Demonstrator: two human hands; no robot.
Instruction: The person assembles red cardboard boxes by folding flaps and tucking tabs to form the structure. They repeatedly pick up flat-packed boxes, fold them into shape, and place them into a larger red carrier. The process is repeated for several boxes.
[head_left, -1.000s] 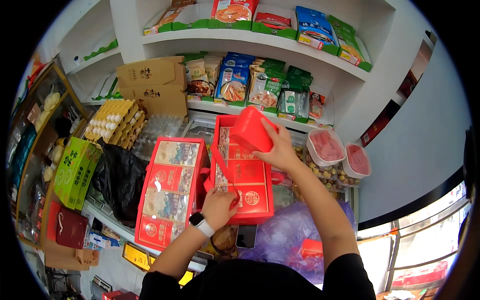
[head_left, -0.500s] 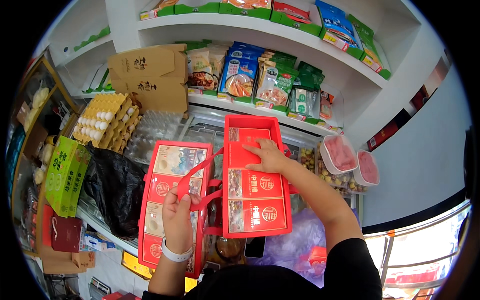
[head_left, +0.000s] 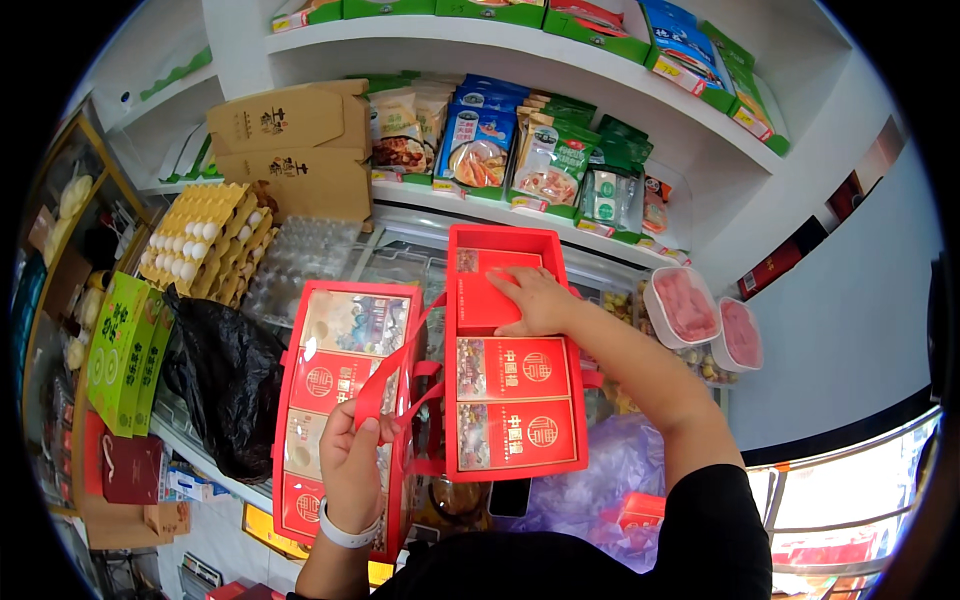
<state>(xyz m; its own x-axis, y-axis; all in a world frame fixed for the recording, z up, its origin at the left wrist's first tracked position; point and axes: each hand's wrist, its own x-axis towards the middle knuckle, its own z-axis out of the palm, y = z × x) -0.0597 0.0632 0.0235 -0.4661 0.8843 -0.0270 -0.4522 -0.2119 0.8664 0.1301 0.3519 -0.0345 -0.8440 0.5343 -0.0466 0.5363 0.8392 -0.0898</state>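
My left hand [head_left: 352,440] is closed around red ribbon handles [head_left: 385,378] between two red gift boxes. My right hand [head_left: 535,302] lies with fingers spread on a small red box [head_left: 480,305] at the far end of the right gift box [head_left: 578,440]. Two more small red boxes [head_left: 518,433] with gold print and picture strips sit nearer me inside it. Tilted to the left of it stands the other gift box [head_left: 283,455], filled with small red and cream boxes under a shiny clear cover.
A black plastic bag [head_left: 225,375], egg trays [head_left: 200,245] and clear plastic trays [head_left: 305,262] lie left. A phone [head_left: 510,497] and purple plastic bag [head_left: 590,490] are close to me. Pink-filled tubs [head_left: 685,305] stand right. Food packets [head_left: 480,145] line the shelf behind.
The fingers of my right hand have shifted slightly on the small red box. My left hand keeps its hold on the ribbon. The view has moved a little.
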